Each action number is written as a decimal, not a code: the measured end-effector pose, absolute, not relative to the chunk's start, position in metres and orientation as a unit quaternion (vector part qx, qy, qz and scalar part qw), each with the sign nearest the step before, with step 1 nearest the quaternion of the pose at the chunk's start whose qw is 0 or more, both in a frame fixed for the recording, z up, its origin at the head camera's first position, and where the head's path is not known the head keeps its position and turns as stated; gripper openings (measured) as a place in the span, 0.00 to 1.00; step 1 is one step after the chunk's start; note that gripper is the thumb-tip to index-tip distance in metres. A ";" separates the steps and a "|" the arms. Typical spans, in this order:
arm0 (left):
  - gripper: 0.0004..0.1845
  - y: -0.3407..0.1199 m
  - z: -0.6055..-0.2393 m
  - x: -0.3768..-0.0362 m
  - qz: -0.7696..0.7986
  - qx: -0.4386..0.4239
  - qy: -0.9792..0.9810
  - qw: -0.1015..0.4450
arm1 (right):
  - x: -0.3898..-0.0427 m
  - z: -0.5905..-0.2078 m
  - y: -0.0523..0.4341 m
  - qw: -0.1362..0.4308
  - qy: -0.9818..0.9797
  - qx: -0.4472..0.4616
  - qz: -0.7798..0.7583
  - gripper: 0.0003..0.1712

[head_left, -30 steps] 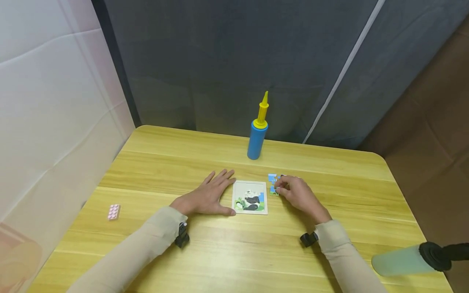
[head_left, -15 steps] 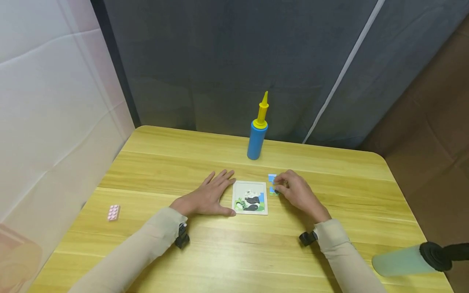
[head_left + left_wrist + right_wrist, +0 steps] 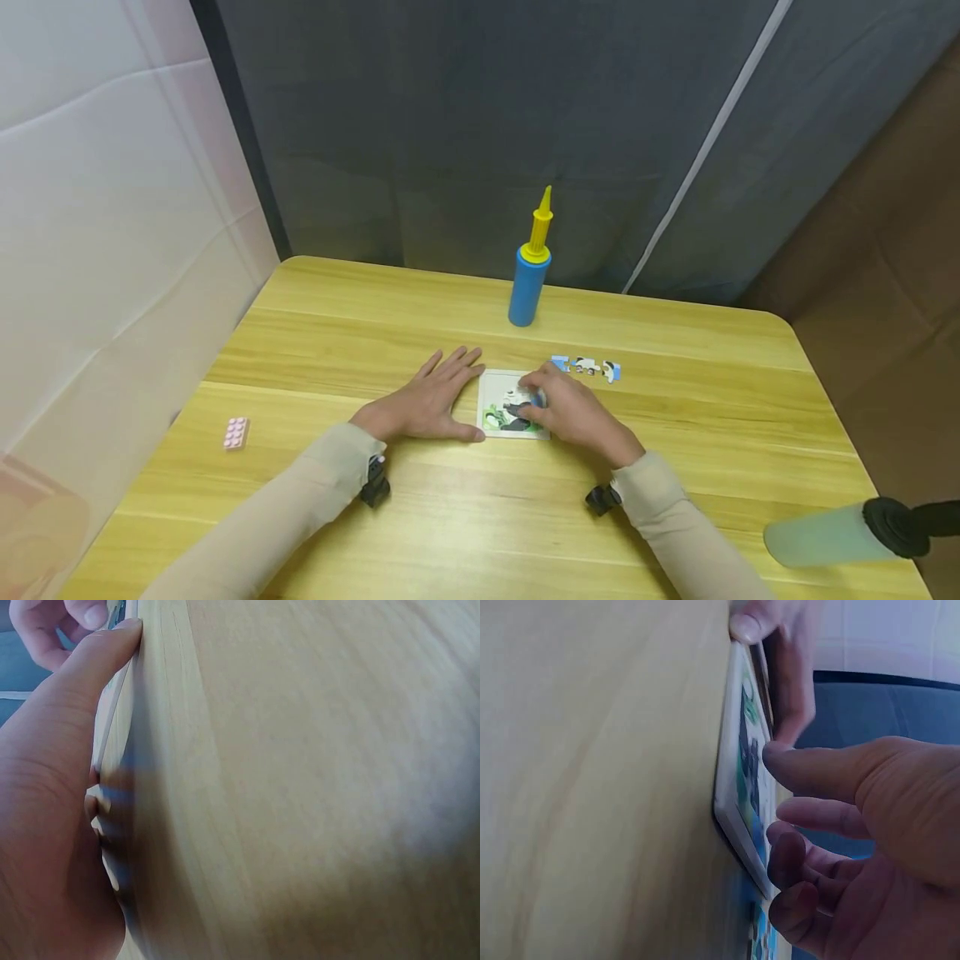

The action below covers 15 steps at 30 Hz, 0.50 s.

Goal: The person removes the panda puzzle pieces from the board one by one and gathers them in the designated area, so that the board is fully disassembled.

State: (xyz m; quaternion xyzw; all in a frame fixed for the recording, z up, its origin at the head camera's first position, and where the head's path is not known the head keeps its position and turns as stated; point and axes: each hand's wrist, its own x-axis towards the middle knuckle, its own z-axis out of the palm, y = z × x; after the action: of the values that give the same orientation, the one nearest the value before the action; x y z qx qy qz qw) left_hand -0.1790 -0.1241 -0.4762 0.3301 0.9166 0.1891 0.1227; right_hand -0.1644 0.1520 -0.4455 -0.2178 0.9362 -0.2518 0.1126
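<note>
My left hand (image 3: 423, 406) lies flat on the table (image 3: 315, 350), fingers straight, thumb against the puzzle tray (image 3: 497, 389) edge to brace it; just right, my right hand (image 3: 566, 412) hovers over the tray, fingers curled, whether pinching a piece I cannot tell; loose pieces (image 3: 587, 367) lie beyond it

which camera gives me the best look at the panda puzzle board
The head view: the puzzle board lies face up between the left hand and right hand. The right wrist view shows it edge-on, picture foreshortened. The left wrist view shows only a blurred sliver beside the thumb.
</note>
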 end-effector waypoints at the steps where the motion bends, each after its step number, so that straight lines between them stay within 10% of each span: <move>1: 0.60 -0.124 -0.476 -0.179 0.190 0.330 0.916 0.124 | -0.163 -0.445 0.150 0.120 0.936 -0.217 -0.250 0.23; 15: 0.60 -0.123 -0.473 -0.178 0.196 0.327 0.915 0.132 | -0.170 -0.441 0.142 0.149 0.936 -0.236 -0.214 0.24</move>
State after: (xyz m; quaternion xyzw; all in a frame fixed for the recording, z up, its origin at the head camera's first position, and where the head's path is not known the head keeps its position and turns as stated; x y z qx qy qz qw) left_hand -0.1778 -0.1226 -0.4725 0.3273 0.9150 0.1959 0.1317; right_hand -0.1699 0.1420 -0.4412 -0.2358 0.9360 -0.2144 0.1493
